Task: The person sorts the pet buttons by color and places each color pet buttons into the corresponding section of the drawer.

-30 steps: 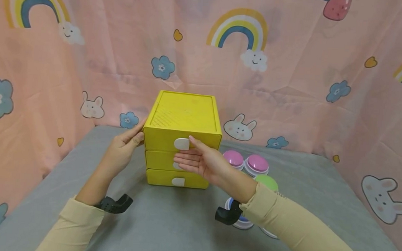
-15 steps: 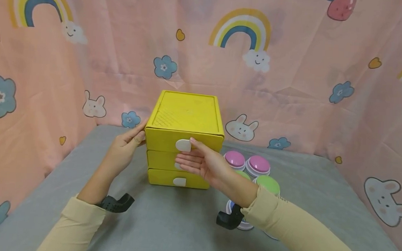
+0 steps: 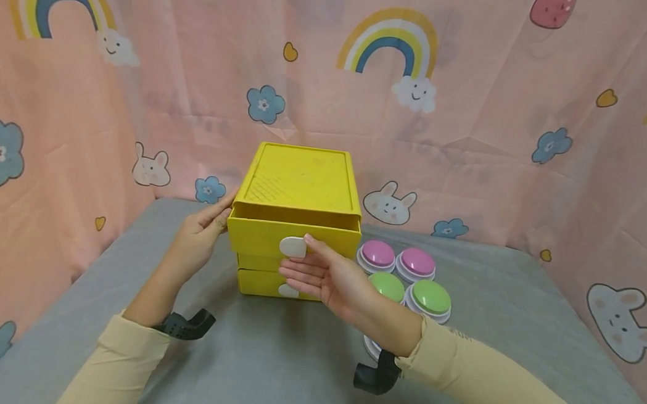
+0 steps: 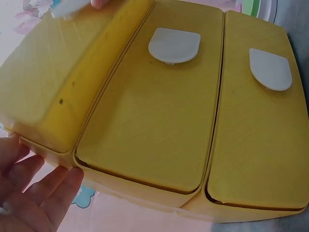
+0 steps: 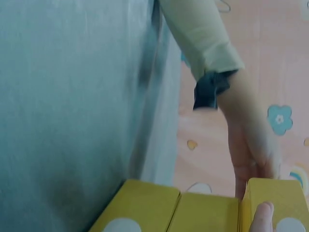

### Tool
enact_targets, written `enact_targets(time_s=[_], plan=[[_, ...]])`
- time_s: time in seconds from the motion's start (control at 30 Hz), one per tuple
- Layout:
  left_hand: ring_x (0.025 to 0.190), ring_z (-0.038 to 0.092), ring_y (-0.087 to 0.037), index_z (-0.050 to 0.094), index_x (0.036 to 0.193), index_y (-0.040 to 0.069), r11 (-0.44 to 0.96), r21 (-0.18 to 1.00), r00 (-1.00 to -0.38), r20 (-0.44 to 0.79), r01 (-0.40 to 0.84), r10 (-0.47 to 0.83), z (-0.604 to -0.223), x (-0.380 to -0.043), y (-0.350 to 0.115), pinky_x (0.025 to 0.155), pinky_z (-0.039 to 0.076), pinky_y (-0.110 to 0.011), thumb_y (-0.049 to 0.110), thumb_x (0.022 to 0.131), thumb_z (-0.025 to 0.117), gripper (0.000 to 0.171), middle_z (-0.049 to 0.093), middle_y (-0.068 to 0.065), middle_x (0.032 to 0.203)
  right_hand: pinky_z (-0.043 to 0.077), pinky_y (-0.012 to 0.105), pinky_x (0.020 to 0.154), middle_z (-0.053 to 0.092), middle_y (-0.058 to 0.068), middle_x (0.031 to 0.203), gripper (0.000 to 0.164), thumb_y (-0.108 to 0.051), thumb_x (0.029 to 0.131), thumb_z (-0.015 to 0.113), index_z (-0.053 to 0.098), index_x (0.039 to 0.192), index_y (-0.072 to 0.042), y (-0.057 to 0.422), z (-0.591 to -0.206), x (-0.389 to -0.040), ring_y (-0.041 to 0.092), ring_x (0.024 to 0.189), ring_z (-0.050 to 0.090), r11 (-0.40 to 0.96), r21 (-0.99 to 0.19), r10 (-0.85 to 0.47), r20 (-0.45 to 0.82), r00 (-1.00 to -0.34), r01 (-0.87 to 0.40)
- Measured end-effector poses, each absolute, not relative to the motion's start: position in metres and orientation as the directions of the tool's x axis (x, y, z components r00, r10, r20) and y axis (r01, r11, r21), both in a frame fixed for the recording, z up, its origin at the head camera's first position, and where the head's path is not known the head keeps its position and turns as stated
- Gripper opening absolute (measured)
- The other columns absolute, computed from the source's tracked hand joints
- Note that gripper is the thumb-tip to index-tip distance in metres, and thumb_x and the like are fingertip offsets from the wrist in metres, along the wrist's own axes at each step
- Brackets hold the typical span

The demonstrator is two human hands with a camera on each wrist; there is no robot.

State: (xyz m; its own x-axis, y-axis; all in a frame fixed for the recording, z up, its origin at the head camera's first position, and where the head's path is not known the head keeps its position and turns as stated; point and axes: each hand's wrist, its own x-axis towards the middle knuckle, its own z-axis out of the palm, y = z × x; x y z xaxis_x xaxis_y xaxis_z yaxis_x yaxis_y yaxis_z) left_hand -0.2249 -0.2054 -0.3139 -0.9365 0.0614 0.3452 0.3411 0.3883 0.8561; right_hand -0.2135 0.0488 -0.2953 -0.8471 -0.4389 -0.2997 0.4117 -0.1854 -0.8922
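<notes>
A yellow cabinet (image 3: 303, 176) with three stacked drawers stands on the grey cloth. Its top drawer (image 3: 255, 235) is partly pulled out, with a dark gap above its front; the lower two look closed. My right hand (image 3: 341, 283) holds the top drawer's white handle (image 3: 291, 247), its thumb at the handle's right edge and the other fingers extended below. My left hand (image 3: 199, 237) rests against the cabinet's left side, fingers straight, as the left wrist view also shows at the side wall (image 4: 70, 159). The inside of the drawer is hidden from view.
Right of the cabinet sit pink round push-button lights (image 3: 416, 262) and green ones (image 3: 431, 296) with white bases; another white base (image 3: 371, 347) is mostly covered by my right forearm. A pink patterned curtain (image 3: 476, 69) hangs behind and beside the table (image 3: 268, 371).
The top drawer was closed one second ago and has come out toward me, my right hand moving back with its handle. My left hand has stayed at the cabinet's side.
</notes>
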Motion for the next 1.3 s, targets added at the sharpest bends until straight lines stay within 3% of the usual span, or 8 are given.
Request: enact_targets(time_s=[0.33,0.7,0.8,0.93,1.03,1.1,1.2,1.3], plan=[[0.152,0.027,-0.024,0.035,0.155,0.025,0.407,0.855,-0.942,0.331,0.323,0.052,-0.316,-0.227,-0.208,0.12,0.032,-0.055,0.042,0.106,0.04,0.052,0.034,0.002,0.161,0.055,0.039,0.098,0.062,0.027,0.132,0.062,-0.043,0.1,0.057,0.05,0.137,0.006,0.052,-0.299,-0.191,0.028,0.111,0.07,-0.205,-0.89,-0.475,-0.274,-0.837,0.408],[0.15,0.031,-0.022,0.036,0.154,0.03,0.397,0.863,-0.946,0.319,0.313,0.052,-0.316,-0.226,-0.208,0.115,0.041,-0.051,0.044,0.106,0.042,0.051,0.035,0.004,0.16,0.057,0.038,0.097,0.068,0.021,0.125,0.063,-0.046,0.098,0.06,0.052,0.136,0.003,0.056,-0.3,-0.173,0.027,0.11,0.071,-0.197,-0.887,-0.486,-0.281,-0.828,0.417],[0.149,0.033,-0.022,0.035,0.154,0.031,0.407,0.86,-0.948,0.315,0.307,0.048,-0.315,-0.225,-0.208,0.111,0.045,-0.046,0.045,0.105,0.042,0.051,0.035,0.004,0.16,0.057,0.037,0.097,0.069,0.02,0.124,0.064,-0.047,0.097,0.061,0.052,0.136,0.003,0.057,-0.3,-0.168,0.026,0.111,0.071,-0.189,-0.885,-0.494,-0.288,-0.82,0.424],[0.147,0.038,-0.023,0.035,0.154,0.032,0.405,0.862,-0.949,0.311,0.303,0.048,-0.316,-0.225,-0.207,0.099,0.054,-0.024,0.046,0.105,0.042,0.051,0.035,0.005,0.16,0.056,0.036,0.097,0.067,0.022,0.127,0.065,-0.047,0.098,0.06,0.052,0.136,0.004,0.059,-0.3,-0.161,0.025,0.111,0.07,-0.175,-0.888,-0.504,-0.29,-0.813,0.426],[0.141,0.046,-0.025,0.035,0.154,0.031,0.398,0.865,-0.948,0.314,0.307,0.048,-0.317,-0.227,-0.207,0.085,0.055,-0.012,0.045,0.105,0.042,0.051,0.036,0.003,0.16,0.056,0.035,0.097,0.066,0.022,0.128,0.066,-0.047,0.098,0.06,0.051,0.136,0.005,0.06,-0.301,-0.156,0.025,0.112,0.07,-0.17,-0.89,-0.507,-0.289,-0.812,0.423],[0.129,0.057,-0.024,0.035,0.154,0.031,0.396,0.864,-0.946,0.32,0.311,0.045,-0.318,-0.227,-0.208,0.08,0.056,-0.012,0.045,0.105,0.042,0.051,0.037,0.002,0.16,0.056,0.036,0.097,0.067,0.022,0.126,0.066,-0.047,0.097,0.06,0.052,0.136,0.006,0.06,-0.301,-0.154,0.026,0.112,0.07,-0.171,-0.89,-0.507,-0.288,-0.812,0.422],[0.109,0.066,-0.01,0.035,0.155,0.03,0.402,0.861,-0.945,0.324,0.312,0.04,-0.318,-0.227,-0.208,0.077,0.058,-0.015,0.045,0.106,0.042,0.052,0.038,0.001,0.159,0.056,0.036,0.097,0.068,0.021,0.125,0.067,-0.048,0.097,0.061,0.052,0.136,0.007,0.06,-0.301,-0.151,0.026,0.112,0.07,-0.174,-0.889,-0.51,-0.287,-0.811,0.424],[0.097,0.065,0.004,0.036,0.154,0.03,0.404,0.861,-0.946,0.323,0.31,0.037,-0.318,-0.227,-0.209,0.078,0.058,-0.015,0.045,0.106,0.042,0.052,0.038,0.0,0.159,0.057,0.036,0.097,0.069,0.02,0.124,0.068,-0.048,0.097,0.061,0.051,0.136,0.007,0.061,-0.302,-0.148,0.026,0.112,0.07,-0.177,-0.886,-0.513,-0.289,-0.808,0.429]])
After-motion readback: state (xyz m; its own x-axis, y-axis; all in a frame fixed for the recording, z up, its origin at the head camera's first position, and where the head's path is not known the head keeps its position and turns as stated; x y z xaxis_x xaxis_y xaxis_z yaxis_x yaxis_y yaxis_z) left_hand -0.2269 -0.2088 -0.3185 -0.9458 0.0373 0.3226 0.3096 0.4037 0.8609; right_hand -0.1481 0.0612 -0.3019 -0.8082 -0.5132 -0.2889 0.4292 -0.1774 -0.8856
